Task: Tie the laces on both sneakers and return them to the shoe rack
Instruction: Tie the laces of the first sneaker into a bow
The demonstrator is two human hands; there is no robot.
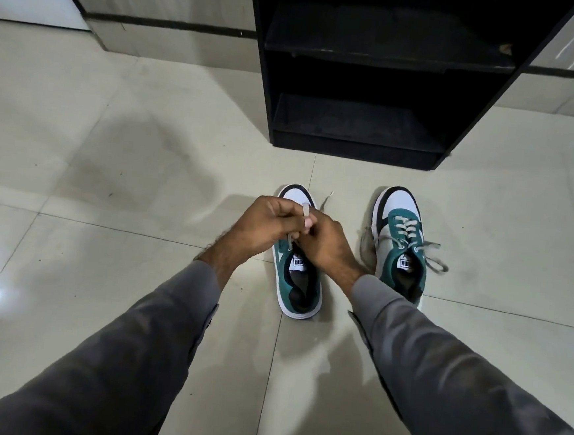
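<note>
Both hands hold the lace of one sneaker in a closed grip. The left hand is curled into a loose fist, and a pale lace end stands up between its thumb and forefinger. The right hand meets it from the other side, with its fingers pressed together on the same lace, though the exact pinch is hidden behind the knuckles. Another strand of the lace goes down from the hands to the eyelets.

Under the hands stands the left sneaker, white and teal with a dark toe cap, on the tiled floor. Its toe points toward the shoe rack. One loose lace end lies on the floor just beside the toe.

To the right, apart from the hands, stands the right sneaker of the same colours. Its laces are untied, and they spread over both sides onto the floor.

The shoe rack is black and stands beyond the sneakers, against the wall. Both arms wear grey sleeves that reach to the wrists.
</note>
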